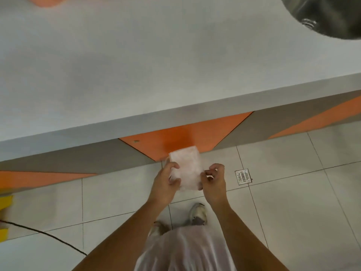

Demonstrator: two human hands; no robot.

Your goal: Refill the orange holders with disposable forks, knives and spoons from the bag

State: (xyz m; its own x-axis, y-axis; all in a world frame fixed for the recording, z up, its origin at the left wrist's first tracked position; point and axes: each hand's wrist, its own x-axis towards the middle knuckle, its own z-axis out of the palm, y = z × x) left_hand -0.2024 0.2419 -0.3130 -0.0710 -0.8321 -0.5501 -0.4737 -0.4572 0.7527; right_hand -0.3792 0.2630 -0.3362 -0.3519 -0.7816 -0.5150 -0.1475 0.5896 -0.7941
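Note:
A translucent white plastic bag (187,169) is held in front of me, below the counter's front edge and above the floor. My left hand (166,184) grips its left side with thumb and fingers curled round it. My right hand (214,180) pinches its right edge. What the bag holds is blurred and I cannot make it out. Part of one orange holder (46,1) shows at the top left of the white counter (136,65); the rest is cut off by the frame.
A round steel sink (328,14) is set into the counter at the top right. The counter front has orange and grey panels (179,137). On the tiled floor are a drain grate (243,176), a black cable (48,234) and a yellow object (4,202) at the left edge.

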